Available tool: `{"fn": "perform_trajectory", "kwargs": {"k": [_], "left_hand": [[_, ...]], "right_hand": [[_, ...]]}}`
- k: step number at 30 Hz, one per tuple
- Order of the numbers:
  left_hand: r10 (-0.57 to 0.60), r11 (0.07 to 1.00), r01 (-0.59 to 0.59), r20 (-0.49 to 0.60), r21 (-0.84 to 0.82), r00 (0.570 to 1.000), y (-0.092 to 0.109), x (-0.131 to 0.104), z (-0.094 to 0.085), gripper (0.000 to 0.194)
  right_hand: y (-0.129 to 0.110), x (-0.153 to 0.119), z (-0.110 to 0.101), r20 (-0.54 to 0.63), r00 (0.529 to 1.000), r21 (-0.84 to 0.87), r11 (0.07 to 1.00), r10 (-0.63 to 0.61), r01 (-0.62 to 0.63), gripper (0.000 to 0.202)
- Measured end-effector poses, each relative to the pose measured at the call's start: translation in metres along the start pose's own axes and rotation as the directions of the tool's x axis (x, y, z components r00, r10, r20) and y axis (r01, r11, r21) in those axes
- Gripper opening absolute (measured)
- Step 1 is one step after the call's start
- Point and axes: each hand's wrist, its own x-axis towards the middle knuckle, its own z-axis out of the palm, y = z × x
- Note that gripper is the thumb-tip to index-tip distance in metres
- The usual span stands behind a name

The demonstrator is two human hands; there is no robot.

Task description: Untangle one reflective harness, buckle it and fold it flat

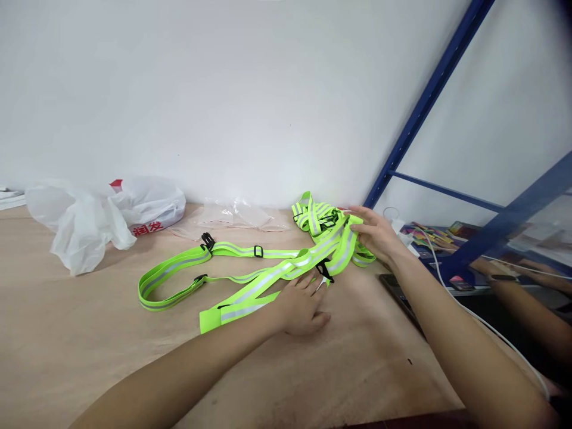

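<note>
A neon-green reflective strap harness (268, 277) with silver stripes is spread over the brown tabletop, its belt looping to the left. My left hand (301, 307) lies palm down on the lower straps with its fingers stretched out, beside a black buckle (325, 271). At the upper right, my right hand (375, 232) pinches a folded end of the reflective strap between thumb and fingers. Just behind it sits a tangled bundle of similar green straps (313, 217). A black side-release clip (208, 241) and a black slider (258, 251) show on the belt.
White plastic bags (89, 226) rest at the back left, with clear plastic packaging (241, 215) along the wall. A blue metal frame (424, 107) rises on the right. A dark flat device (400, 298) and a white cable (469, 307) lie near my right forearm. Another person's arm (518, 298) shows at far right.
</note>
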Motion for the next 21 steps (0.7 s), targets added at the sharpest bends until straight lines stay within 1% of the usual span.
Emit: {"fn": "perform_trajectory", "kwargs": {"k": [1,2,3,4,5,6,7,9,10,12,14,15,17,18,19,20,21], "left_hand": [[0.000,1.000,0.000,-0.001,-0.004,1.000,0.000,0.000,0.000,0.074],[0.000,1.000,0.000,-0.001,-0.008,1.000,0.000,0.000,0.000,0.075],[-0.002,1.000,0.002,0.001,-0.011,1.000,0.000,0.000,0.000,0.075],[-0.004,1.000,0.004,0.004,-0.014,1.000,-0.001,0.001,0.001,0.075],[-0.006,1.000,0.006,0.005,-0.016,1.000,-0.001,0.001,0.001,0.076],[-0.007,1.000,0.007,0.004,-0.017,1.000,-0.001,0.001,0.001,0.076],[-0.007,1.000,0.007,0.000,-0.018,1.000,-0.002,0.001,0.002,0.076],[-0.009,1.000,0.009,-0.010,-0.020,1.000,-0.002,0.001,0.004,0.075],[-0.010,1.000,0.010,-0.016,-0.019,1.000,-0.002,0.001,0.005,0.075],[0.008,1.000,-0.008,-0.040,-0.007,0.999,0.001,0.000,0.005,0.072],[0.094,0.995,-0.092,-0.076,0.025,0.993,0.006,-0.003,0.000,0.065],[0.157,0.987,-0.154,-0.098,0.044,0.983,0.008,-0.006,-0.006,0.059],[0.275,0.961,-0.266,-0.147,0.076,0.950,0.012,-0.017,-0.023,0.047],[0.299,0.954,-0.289,-0.176,0.083,0.938,0.011,-0.024,-0.034,0.044],[0.298,0.954,-0.287,-0.201,0.083,0.933,0.008,-0.034,-0.046,0.042],[0.264,0.964,-0.253,-0.211,0.078,0.941,0.002,-0.046,-0.058,0.042],[0.190,0.982,-0.180,-0.223,0.065,0.956,-0.007,-0.059,-0.070,0.041]], "right_hand": [[-0.004,-0.001,-0.003,0.056,0.997,0.021,0.999,0.048,-0.049,0.047],[-0.008,-0.002,-0.006,0.102,0.990,0.002,0.995,0.095,-0.095,0.045],[-0.011,-0.002,-0.010,0.141,0.980,-0.062,0.989,0.139,-0.132,0.045],[-0.014,-0.002,-0.013,0.176,0.969,-0.169,0.975,0.175,-0.145,0.044],[-0.016,-0.002,-0.016,0.209,0.958,-0.304,0.944,0.195,-0.126,0.042],[-0.016,-0.002,-0.019,0.240,0.951,-0.446,0.892,0.196,-0.071,0.041],[-0.015,-0.001,-0.020,0.267,0.947,-0.574,0.819,0.177,0.009,0.039],[-0.009,0.000,-0.019,0.310,0.945,-0.749,0.639,0.106,0.174,0.039],[-0.005,0.000,-0.017,0.324,0.944,-0.798,0.554,0.067,0.235,0.041],[0.002,-0.001,-0.010,0.347,0.938,-0.855,0.413,0.004,0.314,0.044],[0.005,-0.004,-0.001,0.336,0.942,-0.897,0.297,-0.024,0.327,0.043],[0.005,-0.006,0.004,0.306,0.951,-0.921,0.243,-0.036,0.306,0.042],[0.002,-0.015,0.015,0.235,0.968,-0.959,0.138,-0.086,0.246,0.038],[-0.001,-0.021,0.022,0.221,0.967,-0.967,0.101,-0.129,0.234,0.037],[-0.003,-0.029,0.029,0.231,0.957,-0.965,0.081,-0.178,0.248,0.035],[-0.004,-0.040,0.038,0.269,0.937,-0.952,0.084,-0.221,0.293,0.034],[-0.005,-0.052,0.047,0.328,0.912,-0.925,0.111,-0.246,0.362,0.034]]}}
